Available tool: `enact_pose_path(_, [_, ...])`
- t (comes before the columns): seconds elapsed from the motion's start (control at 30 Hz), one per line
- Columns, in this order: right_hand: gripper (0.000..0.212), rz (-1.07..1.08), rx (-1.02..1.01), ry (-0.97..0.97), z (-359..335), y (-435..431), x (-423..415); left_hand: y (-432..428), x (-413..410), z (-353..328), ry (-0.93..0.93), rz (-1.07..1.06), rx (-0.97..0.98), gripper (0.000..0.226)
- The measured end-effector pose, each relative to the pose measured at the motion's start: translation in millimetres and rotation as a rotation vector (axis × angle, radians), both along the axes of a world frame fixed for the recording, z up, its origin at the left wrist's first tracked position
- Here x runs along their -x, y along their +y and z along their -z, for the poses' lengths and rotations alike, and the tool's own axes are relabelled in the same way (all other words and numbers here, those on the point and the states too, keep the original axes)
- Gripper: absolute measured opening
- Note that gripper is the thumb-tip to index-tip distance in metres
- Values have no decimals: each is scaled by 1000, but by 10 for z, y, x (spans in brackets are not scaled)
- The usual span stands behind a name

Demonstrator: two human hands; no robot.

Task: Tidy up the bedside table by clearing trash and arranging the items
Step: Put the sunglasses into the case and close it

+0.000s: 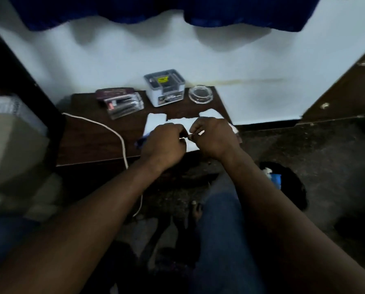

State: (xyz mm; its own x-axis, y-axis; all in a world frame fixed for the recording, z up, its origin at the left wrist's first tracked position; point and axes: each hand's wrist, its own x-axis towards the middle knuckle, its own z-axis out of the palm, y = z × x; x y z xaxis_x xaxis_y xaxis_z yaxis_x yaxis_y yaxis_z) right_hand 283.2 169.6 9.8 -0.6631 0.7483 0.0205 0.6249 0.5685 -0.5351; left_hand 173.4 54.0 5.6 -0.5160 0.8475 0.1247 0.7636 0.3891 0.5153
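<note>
At the frame's centre the left hand (pixel 164 143) and right hand (pixel 214 137) meet. Each grip is narrow, pinching what seems a small white paper scrap (pixel 201 132) between them. Beneath lies a torn white paper sheet (pixel 156 122) on the dark brown wooden worktop (pixel 88 141). A white cable (pixel 96 123) loops at left. Farther back stand a clear plastic blister pack (pixel 124 106), a white-and-grey plastic box (pixel 165 90) and a round glass ashtray (pixel 200 94).

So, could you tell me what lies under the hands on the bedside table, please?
White paper lies under the left hand and right hand, a blue pen poking out at left. Its middle is covered.
</note>
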Motion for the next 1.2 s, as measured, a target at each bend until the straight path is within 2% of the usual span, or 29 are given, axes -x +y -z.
enact_pose_path(0.13, [16,-122,18,35,117,-247,615,-396,521,83,49,-8,26,25])
enact_pose_path(0.23, [8,-200,30,39,230,-346,1009,-581,828,170,64,-45,51,12])
enact_pose_path(0.37, [9,-311,50,52,422,-364,1378,-645,1101,373,45,-106,37,21])
enact_pose_path(0.47, [9,-366,26,37,545,-313,1616,-550,1298,481,22,-112,53,8])
enact_pose_path(0.63, [9,-387,7,85,591,-175,1810,-428,1542,555,29,-101,38,7])
enact_pose_path(0.8, [27,-398,-81,114,665,-63,1888,-286,1693,570,-49,-107,25,3])
enact_pose_path(0.93, [18,-388,-81,144,740,26,1935,-203,1787,599,-61,-82,12,14])
enact_pose_path(1.0, [14,-377,-48,156,766,56,1972,-159,1834,615,-80,-75,-1,6])
enact_pose_path(1.13, [21,-377,-67,161,767,73,2052,-103,1901,617,-102,-89,-14,7])
enact_pose_path(1.2, [18,-372,-78,176,763,72,2066,-84,1926,610,-92,-101,-16,7])
